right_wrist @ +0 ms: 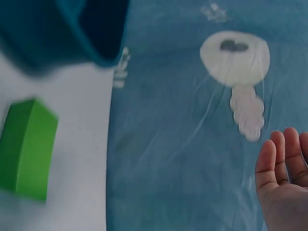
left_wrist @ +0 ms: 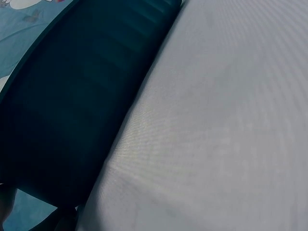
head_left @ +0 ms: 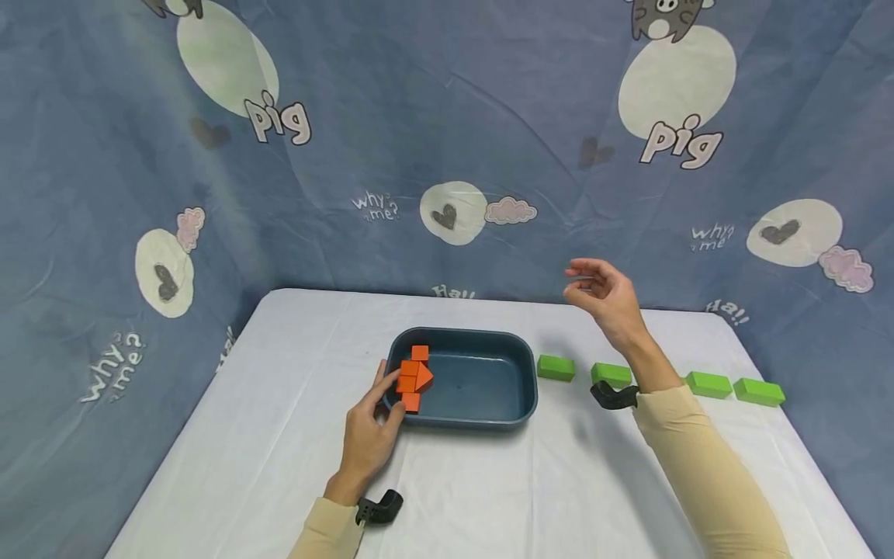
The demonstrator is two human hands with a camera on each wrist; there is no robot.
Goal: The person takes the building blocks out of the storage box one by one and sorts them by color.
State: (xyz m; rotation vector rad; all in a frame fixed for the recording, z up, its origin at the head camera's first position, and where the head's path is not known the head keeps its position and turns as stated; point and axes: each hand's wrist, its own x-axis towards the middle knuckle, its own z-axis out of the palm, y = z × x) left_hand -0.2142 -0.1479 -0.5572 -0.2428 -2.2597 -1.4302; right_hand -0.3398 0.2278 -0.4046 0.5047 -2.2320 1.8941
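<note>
A dark blue rectangular tray (head_left: 475, 423) stands on the white table, its wall (left_wrist: 86, 96) filling much of the left wrist view. Several orange blocks (head_left: 410, 384), one of them triangular, lie along the tray's left end. My left hand (head_left: 370, 439) rests at the tray's left front corner, fingers fairly straight and spread, touching the rim close to the orange blocks. Raised above the back of the table, my right hand (head_left: 609, 307) has loosely bent fingers and holds nothing. Its fingers (right_wrist: 266, 163) appear at the right wrist view's lower right.
Several green blocks sit in a row right of the tray: one (head_left: 556, 368) beside its wall, one (head_left: 611, 376) near my right wrist, and a pair (head_left: 760, 392) farther right. A blue printed cloth (head_left: 489, 140) hangs behind the table.
</note>
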